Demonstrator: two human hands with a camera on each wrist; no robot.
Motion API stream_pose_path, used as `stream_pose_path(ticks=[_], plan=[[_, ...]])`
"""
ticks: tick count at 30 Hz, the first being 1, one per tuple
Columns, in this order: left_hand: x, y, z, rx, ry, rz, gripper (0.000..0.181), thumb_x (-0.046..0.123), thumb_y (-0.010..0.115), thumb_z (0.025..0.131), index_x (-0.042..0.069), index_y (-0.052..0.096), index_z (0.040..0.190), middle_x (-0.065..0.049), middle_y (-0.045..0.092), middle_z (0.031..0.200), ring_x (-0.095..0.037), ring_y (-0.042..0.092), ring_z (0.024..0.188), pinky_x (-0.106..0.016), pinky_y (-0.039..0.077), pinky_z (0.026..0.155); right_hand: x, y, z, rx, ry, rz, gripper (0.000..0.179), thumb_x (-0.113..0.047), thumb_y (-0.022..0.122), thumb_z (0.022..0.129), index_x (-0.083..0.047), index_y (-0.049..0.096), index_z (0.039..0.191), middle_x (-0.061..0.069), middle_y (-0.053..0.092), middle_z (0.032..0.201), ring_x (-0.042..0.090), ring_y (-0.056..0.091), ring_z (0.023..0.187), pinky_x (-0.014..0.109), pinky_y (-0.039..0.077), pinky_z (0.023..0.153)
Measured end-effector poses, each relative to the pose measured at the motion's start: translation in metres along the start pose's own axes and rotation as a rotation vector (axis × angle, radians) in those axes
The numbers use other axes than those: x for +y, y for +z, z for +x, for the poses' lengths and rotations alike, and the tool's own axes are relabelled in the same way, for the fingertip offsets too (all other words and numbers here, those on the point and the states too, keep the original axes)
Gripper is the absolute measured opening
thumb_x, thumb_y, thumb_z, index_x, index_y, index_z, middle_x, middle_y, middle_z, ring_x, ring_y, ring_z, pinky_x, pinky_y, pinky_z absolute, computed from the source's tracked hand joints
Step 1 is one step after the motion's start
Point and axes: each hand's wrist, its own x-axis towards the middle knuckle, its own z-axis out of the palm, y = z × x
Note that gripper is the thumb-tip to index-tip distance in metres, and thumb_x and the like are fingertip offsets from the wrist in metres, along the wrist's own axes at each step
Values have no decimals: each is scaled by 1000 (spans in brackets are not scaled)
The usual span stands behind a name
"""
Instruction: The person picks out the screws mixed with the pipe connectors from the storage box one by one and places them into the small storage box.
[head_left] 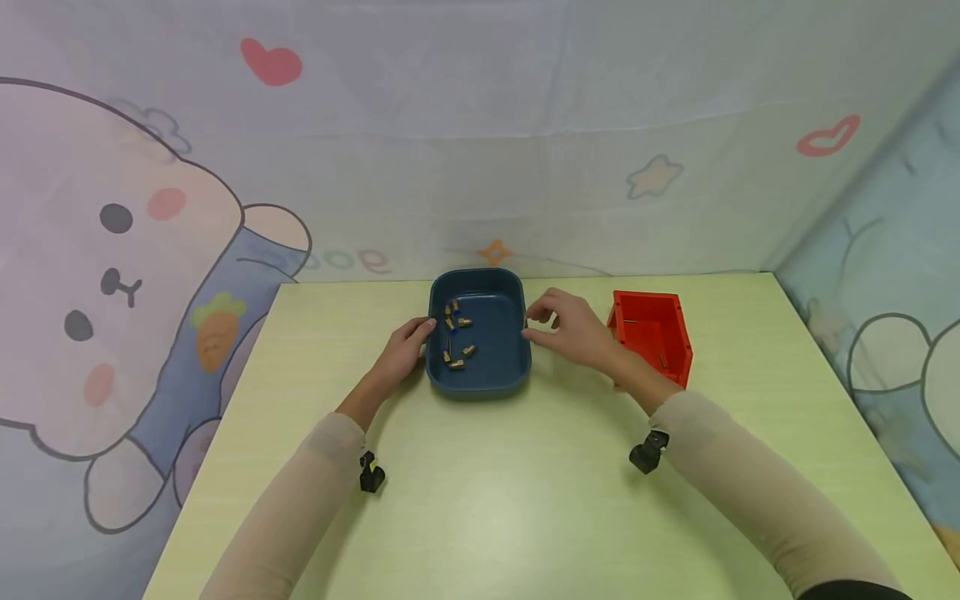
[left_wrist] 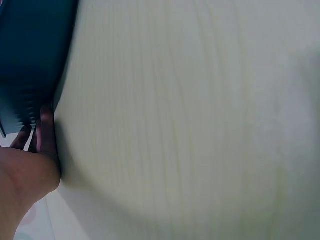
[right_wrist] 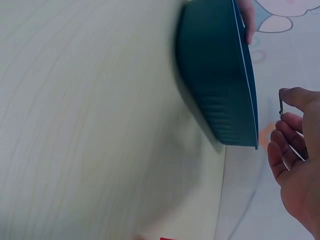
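Observation:
A dark blue plastic bin (head_left: 491, 333) stands at the middle of the table's far side. Several small brass fittings (head_left: 457, 364), some with blue ends, lie in its left half, with a thin piece among them. My left hand (head_left: 401, 352) grips the bin's left rim, thumb over the edge and fingers along the outer wall. Beside the right rim, my right hand (head_left: 570, 327) pinches a thin screw-like metal piece (right_wrist: 281, 102) between thumb and forefinger. In the right wrist view it stands apart from the bin, the other fingers loosely curled.
A red plastic bin (head_left: 655, 329) stands to the right, partly behind my right forearm, with a few thin metal pieces in it. A printed cloth (head_left: 450, 167) hangs behind the table (head_left: 480, 483). Each wrist wears a small black camera.

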Motion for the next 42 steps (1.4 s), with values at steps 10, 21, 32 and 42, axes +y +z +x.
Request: stream_pose_path(ticks=[10, 21, 32, 42], plan=[[-1, -2, 1, -12, -29, -17, 65, 49, 48, 112, 6, 42, 161, -17, 42, 164, -34, 36, 154, -53, 33, 125, 13, -13, -8, 44, 11, 0, 22, -22, 83, 94, -9, 76, 110, 4, 68, 107, 21, 62, 96, 38, 57, 81], [13, -1, -3, -37, -61, -41, 60, 40, 48, 114, 1, 41, 160, -20, 42, 164, -36, 36, 154, -54, 34, 124, 20, -25, -14, 68, 45, 10, 24, -21, 83, 94, -7, 75, 112, 5, 68, 109, 23, 62, 98, 41, 58, 84], [0, -1, 2, -4, 1, -11, 67, 51, 48, 112, 4, 44, 159, -18, 46, 161, -34, 40, 152, -54, 36, 123, 24, -40, -22, 84, 114, 8, 27, -20, 80, 96, -3, 74, 116, 11, 68, 112, 30, 62, 102, 49, 58, 91], [1, -2, 4, -16, -34, -17, 64, 46, 48, 113, 4, 43, 160, -19, 44, 163, -35, 38, 153, -53, 33, 124, 39, -53, -30, 122, 111, -10, 25, -21, 78, 98, -3, 74, 114, 10, 67, 109, 28, 61, 101, 46, 57, 86]])
